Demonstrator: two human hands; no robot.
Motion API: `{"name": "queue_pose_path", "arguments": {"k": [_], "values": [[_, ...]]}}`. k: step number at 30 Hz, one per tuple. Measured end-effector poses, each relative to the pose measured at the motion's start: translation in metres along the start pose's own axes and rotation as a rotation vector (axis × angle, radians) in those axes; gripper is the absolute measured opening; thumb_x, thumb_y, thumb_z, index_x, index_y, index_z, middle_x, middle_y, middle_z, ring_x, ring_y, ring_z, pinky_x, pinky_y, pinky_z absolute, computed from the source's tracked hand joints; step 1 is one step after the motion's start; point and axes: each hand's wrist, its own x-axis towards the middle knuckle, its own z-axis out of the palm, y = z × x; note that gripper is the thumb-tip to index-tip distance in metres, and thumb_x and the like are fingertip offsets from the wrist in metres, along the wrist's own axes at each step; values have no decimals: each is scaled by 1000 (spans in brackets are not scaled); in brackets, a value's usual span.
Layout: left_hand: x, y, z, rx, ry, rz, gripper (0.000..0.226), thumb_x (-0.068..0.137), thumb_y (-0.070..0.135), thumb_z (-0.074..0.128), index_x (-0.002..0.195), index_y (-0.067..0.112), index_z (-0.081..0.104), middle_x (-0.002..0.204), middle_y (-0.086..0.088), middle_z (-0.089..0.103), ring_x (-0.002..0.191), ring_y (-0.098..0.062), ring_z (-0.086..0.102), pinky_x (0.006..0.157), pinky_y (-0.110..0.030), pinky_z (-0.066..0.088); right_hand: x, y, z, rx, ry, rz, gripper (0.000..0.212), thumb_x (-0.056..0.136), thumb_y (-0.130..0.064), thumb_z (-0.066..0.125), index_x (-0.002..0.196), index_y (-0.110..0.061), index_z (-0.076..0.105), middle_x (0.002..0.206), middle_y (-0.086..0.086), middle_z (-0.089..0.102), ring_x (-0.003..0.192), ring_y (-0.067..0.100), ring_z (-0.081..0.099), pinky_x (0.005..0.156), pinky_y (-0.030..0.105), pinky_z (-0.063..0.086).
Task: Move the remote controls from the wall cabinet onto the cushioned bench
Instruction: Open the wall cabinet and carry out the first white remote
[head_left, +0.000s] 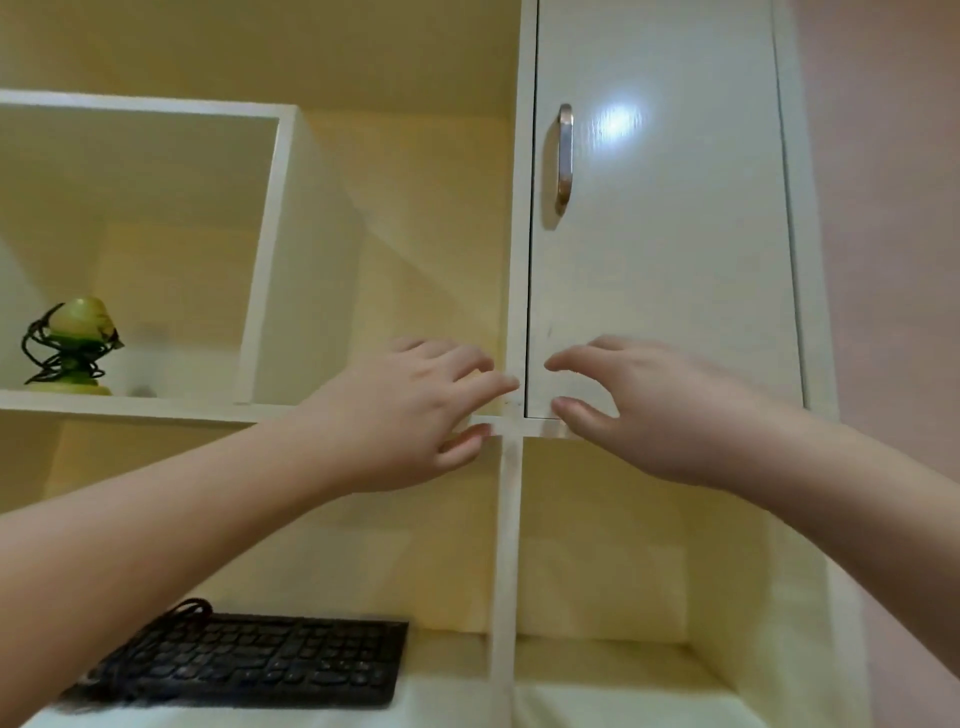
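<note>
Both hands are raised to the bottom edge of the wall cabinet. The left hand (415, 410) has its fingers loosely spread and released, holding nothing; its fingertips reach to the white upright post (514, 332) that divides the open shelves from the closed compartment, thumb near the shelf edge below. The right hand (639, 405) is likewise released and empty, fingers and thumb parted in a loose claw just at the lower left corner of the cabinet door (660, 218); whether it actually touches the door I cannot tell.

The door is closed, with its metal handle (564, 158) well above both hands. No remote controls are visible anywhere, so they are most likely behind that door; the cushioned bench is out of view too.

By my reading, this is the very start: opening the cabinet. The next move calls for getting the door swung out, either by hooking fingertips under its bottom corner or by reaching up to the handle, then looking inside for the remotes.

Around: in the open cubby at the left, a green ornament wrapped in black wire (72, 343) stands on the shelf (171, 402). Lower down, a black keyboard (260, 660) lies on the bottom shelf. Neither blocks the door's swing; the left hand by the post may need to clear away.
</note>
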Motion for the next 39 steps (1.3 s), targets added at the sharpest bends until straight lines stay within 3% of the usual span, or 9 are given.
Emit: {"name": "queue_pose_path", "arguments": {"k": [6, 14, 18, 22, 25, 29, 33, 37, 39], "values": [[28, -26, 3, 144, 139, -54, 61, 90, 42, 39, 146, 21, 31, 139, -8, 49, 128, -28, 45, 99, -43, 42, 35, 16, -9, -237, 220, -5, 44, 96, -37, 33, 139, -29, 36, 136, -3, 47, 121, 21, 45, 96, 36, 37], [55, -42, 7, 308, 125, -53, 63, 94, 43, 31, 150, 17, 21, 155, -8, 30, 144, -24, 24, 113, -45, 23, 92, 25, -28, -313, 477, -7, 45, 93, -39, 39, 135, -23, 44, 128, 4, 53, 118, 26, 48, 100, 40, 30], [60, -43, 11, 327, 104, -66, 65, 96, 46, 23, 152, 15, 13, 159, -6, 17, 147, -21, 10, 116, -44, 12, 113, 28, -27, -306, 540, 21, 53, 93, -38, 40, 144, -24, 35, 144, 5, 41, 131, 27, 36, 106, 40, 24], [59, -43, 16, 315, 88, -112, 65, 97, 48, 16, 153, 16, 10, 160, -4, 13, 148, -20, 6, 117, -43, 5, 131, 34, -25, -247, 478, 121, 56, 93, -42, 37, 146, -28, 25, 154, 8, 24, 141, 27, 21, 111, 42, 15], [60, -41, 17, 249, 91, -179, 65, 96, 49, 13, 152, 17, 12, 160, -3, 14, 147, -19, 8, 116, -43, 2, 139, 36, -24, -89, 455, 168, 52, 92, -41, 40, 142, -29, 30, 149, 9, 31, 139, 27, 20, 111, 42, 17], [64, -35, 20, 227, 65, -174, 67, 96, 52, 4, 151, 18, -12, 159, 2, -15, 146, -14, -14, 116, -42, -12, 146, 34, -27, 115, 488, 151, 50, 92, -32, 42, 141, -26, 36, 144, 2, 40, 136, 23, 27, 110, 39, 20], [65, -31, 20, 179, 38, -196, 68, 97, 53, 8, 150, 17, -14, 159, 4, -19, 145, -12, -16, 117, -41, -8, 147, 31, -33, 225, 464, 181, 49, 91, -26, 47, 140, -23, 40, 139, 3, 46, 130, 24, 37, 108, 40, 29], [65, -30, 17, 137, -1, -210, 66, 98, 53, 8, 151, 18, -11, 159, 6, -17, 146, -11, -14, 118, -41, -4, 143, 31, -43, 882, 480, 213, 53, 90, -21, 54, 140, -25, 38, 124, -3, 58, 112, 16, 57, 100, 39, 45], [66, -29, 14, 104, -19, -222, 65, 98, 53, 7, 151, 20, -10, 159, 7, -15, 146, -10, -14, 119, -41, -3, 145, 34, -48, 1072, 477, 274, 60, 86, -20, 57, 142, -21, 34, 115, -2, 63, 105, 18, 63, 98, 41, 48]]}}
